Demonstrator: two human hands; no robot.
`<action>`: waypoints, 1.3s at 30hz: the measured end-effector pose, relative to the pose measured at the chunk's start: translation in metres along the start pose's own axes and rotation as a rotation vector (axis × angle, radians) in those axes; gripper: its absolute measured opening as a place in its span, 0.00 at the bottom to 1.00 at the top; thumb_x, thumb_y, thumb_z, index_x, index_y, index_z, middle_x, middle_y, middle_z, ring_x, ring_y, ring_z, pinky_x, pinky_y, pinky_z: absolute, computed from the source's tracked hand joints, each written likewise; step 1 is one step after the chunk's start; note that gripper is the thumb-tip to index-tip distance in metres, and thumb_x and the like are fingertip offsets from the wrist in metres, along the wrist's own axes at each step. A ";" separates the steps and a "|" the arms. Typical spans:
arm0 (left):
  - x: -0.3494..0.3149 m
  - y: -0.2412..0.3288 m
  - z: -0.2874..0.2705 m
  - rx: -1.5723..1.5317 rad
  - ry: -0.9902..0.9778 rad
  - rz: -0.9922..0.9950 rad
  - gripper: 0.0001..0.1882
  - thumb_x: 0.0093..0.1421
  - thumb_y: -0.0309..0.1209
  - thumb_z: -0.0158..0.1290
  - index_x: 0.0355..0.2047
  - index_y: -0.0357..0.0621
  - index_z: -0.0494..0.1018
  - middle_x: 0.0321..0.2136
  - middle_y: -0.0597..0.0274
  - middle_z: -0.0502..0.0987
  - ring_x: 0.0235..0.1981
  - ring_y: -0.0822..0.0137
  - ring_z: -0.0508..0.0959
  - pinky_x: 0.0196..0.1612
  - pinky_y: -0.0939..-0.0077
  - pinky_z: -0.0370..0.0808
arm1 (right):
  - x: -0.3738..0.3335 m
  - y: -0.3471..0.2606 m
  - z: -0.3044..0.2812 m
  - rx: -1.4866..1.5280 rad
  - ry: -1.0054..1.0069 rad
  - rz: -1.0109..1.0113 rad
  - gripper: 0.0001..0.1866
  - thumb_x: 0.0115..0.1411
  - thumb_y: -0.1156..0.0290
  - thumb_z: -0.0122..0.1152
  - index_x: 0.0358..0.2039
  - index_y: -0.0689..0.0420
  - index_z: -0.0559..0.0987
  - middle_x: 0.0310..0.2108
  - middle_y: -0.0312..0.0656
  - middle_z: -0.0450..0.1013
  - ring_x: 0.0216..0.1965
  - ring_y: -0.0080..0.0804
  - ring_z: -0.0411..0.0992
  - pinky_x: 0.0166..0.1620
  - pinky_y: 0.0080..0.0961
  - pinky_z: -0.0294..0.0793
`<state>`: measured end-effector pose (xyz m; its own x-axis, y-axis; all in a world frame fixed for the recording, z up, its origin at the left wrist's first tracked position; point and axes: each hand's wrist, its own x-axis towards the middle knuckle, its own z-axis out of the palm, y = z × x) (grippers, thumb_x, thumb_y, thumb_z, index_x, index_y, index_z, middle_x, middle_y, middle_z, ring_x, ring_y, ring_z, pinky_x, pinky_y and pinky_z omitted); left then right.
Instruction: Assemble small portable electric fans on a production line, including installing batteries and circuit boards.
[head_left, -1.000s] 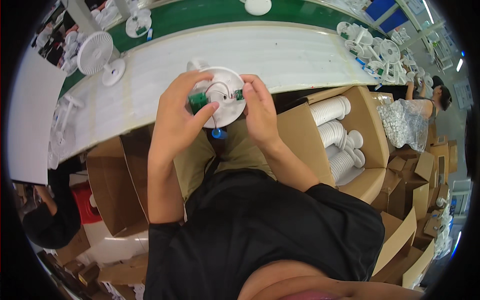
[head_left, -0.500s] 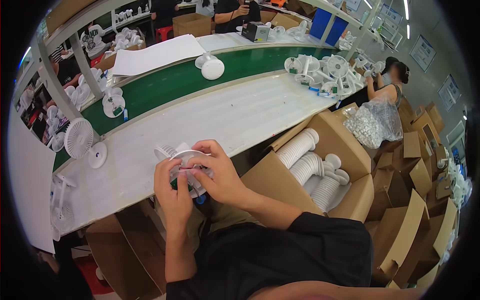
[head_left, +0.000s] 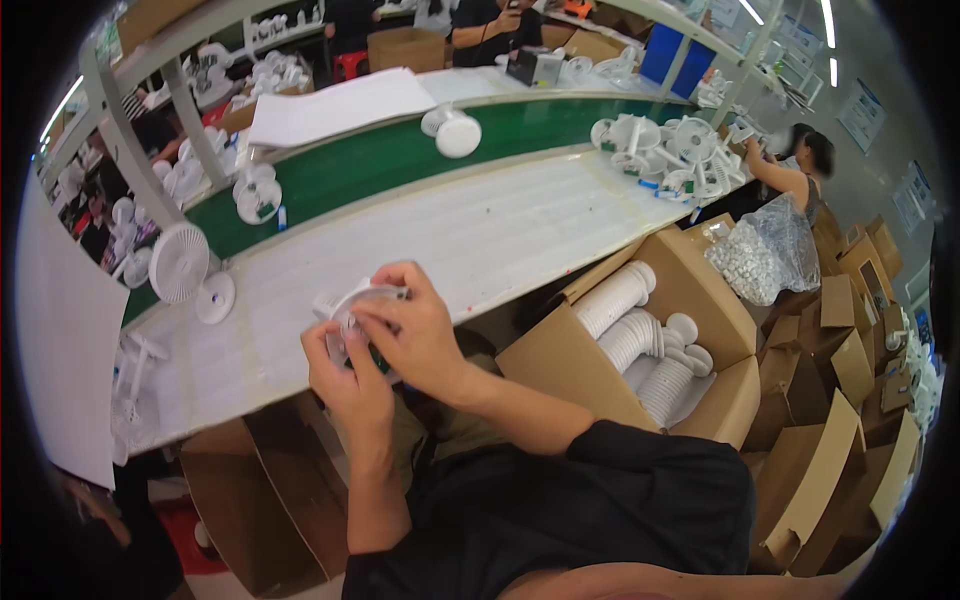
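Observation:
Over the front edge of the bench, both my hands hold a small white desk fan (head_left: 344, 304) with its round base tilted up. A green circuit board (head_left: 380, 360) shows in part under the base. My left hand (head_left: 350, 385) is closed on the near left side, with thumb and fingertips at the base. My right hand (head_left: 425, 335) grips the far right rim, its thumb and a finger bent in over the base's inside. Exactly what those fingertips pinch there is hidden and blurred.
A white fan (head_left: 180, 265) stands at the bench's left. Several fans with exposed boards (head_left: 675, 150) are heaped at the far right. Beyond the white bench (head_left: 480, 235) runs a green belt (head_left: 350, 165). An open carton (head_left: 560, 375) of stacked white discs sits at my right.
The scene has shifted rightward and slightly in the view. My right fingers have moved inward over the fan's base, whose tilt has changed. The red wire seen before is now hidden.

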<state>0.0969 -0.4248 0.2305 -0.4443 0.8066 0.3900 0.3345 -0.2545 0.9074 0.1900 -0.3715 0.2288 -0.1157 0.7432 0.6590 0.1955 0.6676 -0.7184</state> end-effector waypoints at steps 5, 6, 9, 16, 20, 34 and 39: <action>0.009 0.009 -0.009 -0.127 0.046 0.082 0.08 0.63 0.27 0.48 0.42 0.40 0.65 0.35 0.57 0.71 0.34 0.67 0.70 0.40 0.74 0.70 | 0.014 -0.027 -0.016 -0.046 -0.028 0.004 0.07 0.48 0.75 0.62 0.29 0.55 0.84 0.39 0.42 0.69 0.32 0.33 0.66 0.34 0.25 0.68; -0.009 0.039 -0.017 -0.143 0.023 0.063 0.09 0.62 0.27 0.49 0.41 0.39 0.66 0.33 0.56 0.71 0.33 0.63 0.70 0.41 0.70 0.71 | 0.007 -0.060 -0.036 -0.047 -0.045 0.021 0.07 0.48 0.75 0.62 0.29 0.54 0.84 0.37 0.42 0.69 0.31 0.31 0.66 0.32 0.25 0.68; 0.006 0.076 -0.029 -0.335 -0.080 0.012 0.06 0.59 0.25 0.49 0.38 0.41 0.67 0.27 0.61 0.70 0.27 0.71 0.66 0.31 0.77 0.66 | 0.037 -0.076 -0.037 0.028 0.064 0.005 0.06 0.48 0.76 0.65 0.29 0.56 0.84 0.36 0.41 0.70 0.31 0.29 0.67 0.32 0.20 0.68; 0.026 0.042 -0.032 -0.173 -0.050 -0.067 0.08 0.56 0.21 0.50 0.36 0.44 0.65 0.25 0.65 0.69 0.25 0.75 0.64 0.27 0.82 0.62 | 0.045 -0.046 -0.012 0.086 -0.082 0.038 0.07 0.49 0.77 0.65 0.31 0.59 0.84 0.40 0.39 0.70 0.37 0.29 0.68 0.40 0.20 0.69; 0.023 0.036 -0.028 -0.040 -0.013 -0.008 0.10 0.57 0.19 0.50 0.35 0.46 0.64 0.26 0.65 0.71 0.24 0.77 0.65 0.27 0.87 0.62 | 0.043 -0.045 -0.019 0.177 -0.218 0.072 0.06 0.49 0.78 0.64 0.30 0.59 0.84 0.40 0.39 0.70 0.37 0.29 0.69 0.40 0.20 0.69; 0.056 0.023 -0.035 -0.190 -0.351 0.004 0.05 0.56 0.19 0.48 0.32 0.41 0.70 0.22 0.67 0.70 0.21 0.76 0.61 0.25 0.84 0.59 | 0.066 -0.009 -0.030 0.026 -0.326 -0.023 0.07 0.48 0.79 0.62 0.29 0.59 0.78 0.35 0.38 0.72 0.36 0.30 0.69 0.42 0.22 0.68; 0.051 0.025 -0.024 -0.028 -0.339 0.061 0.07 0.57 0.19 0.48 0.34 0.41 0.72 0.24 0.66 0.72 0.22 0.77 0.63 0.25 0.85 0.59 | 0.085 0.007 -0.043 0.079 -0.507 -0.133 0.05 0.48 0.80 0.61 0.29 0.59 0.77 0.35 0.37 0.72 0.35 0.29 0.68 0.43 0.23 0.67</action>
<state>0.0623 -0.4027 0.2773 -0.1206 0.9196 0.3738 0.3268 -0.3188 0.8897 0.2236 -0.3056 0.2901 -0.5950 0.5673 0.5694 0.0749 0.7444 -0.6635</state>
